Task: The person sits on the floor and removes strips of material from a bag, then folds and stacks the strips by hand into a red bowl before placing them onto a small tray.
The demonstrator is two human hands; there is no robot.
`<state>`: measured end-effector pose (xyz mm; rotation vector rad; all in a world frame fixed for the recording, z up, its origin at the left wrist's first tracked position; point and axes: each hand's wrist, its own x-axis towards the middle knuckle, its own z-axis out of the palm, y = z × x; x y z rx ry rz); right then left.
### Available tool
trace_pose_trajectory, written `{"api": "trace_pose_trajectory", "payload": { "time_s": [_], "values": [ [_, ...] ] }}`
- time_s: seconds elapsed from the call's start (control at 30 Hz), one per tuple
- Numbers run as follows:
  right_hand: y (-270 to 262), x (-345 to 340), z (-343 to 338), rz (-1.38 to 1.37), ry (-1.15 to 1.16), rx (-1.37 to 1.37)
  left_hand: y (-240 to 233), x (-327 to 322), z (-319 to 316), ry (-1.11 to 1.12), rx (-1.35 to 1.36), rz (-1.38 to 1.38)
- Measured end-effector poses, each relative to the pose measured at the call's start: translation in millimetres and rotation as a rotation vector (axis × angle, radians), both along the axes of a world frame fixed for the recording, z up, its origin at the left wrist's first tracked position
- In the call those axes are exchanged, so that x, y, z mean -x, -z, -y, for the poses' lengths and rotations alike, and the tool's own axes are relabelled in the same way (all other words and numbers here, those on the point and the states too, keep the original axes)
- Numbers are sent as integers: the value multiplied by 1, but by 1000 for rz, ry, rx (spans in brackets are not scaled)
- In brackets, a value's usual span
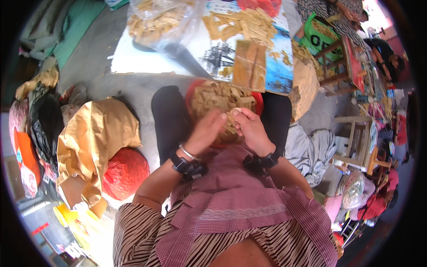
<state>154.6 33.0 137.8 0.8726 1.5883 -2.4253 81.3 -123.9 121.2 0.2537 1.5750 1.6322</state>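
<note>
Between my thighs stands a red tub (259, 100) full of tan, flat dried strips (213, 93). My right hand (252, 128) pinches a small tan strip (235, 110) between thumb and fingers above the tub. My left hand (207, 129) is beside it, its fingers close to that strip. Motion blurs the left fingers, so their hold cannot be made out. In front of me is a white and blue tabletop (146, 63). Loose strips (247, 25) lie on it, near a brown rectangular board (249, 65) at the front edge.
A clear plastic bag (160, 25) of strips rests on the tabletop. To my left are a brown paper sack (96, 126) and a red plastic bag (126, 173). Grey cloth (310, 147), a wooden stool (353, 140) and a green bag (320, 36) are rightward, with people beyond.
</note>
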Motion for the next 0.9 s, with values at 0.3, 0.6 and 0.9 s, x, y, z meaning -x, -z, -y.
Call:
{"api": "trace_pose_trajectory", "payload": {
  "time_s": [0.3, 0.6, 0.9],
  "values": [
    [-9, 10, 31, -377, -54, -460, 12, -1, 20, -183, -356, 742],
    [0, -11, 1, -65, -148, -129, 15, 26, -1, -257, -91, 556],
    [-2, -17, 6, 113, -307, 278, -33, 1, 26, 215, 109, -732]
  ]
}}
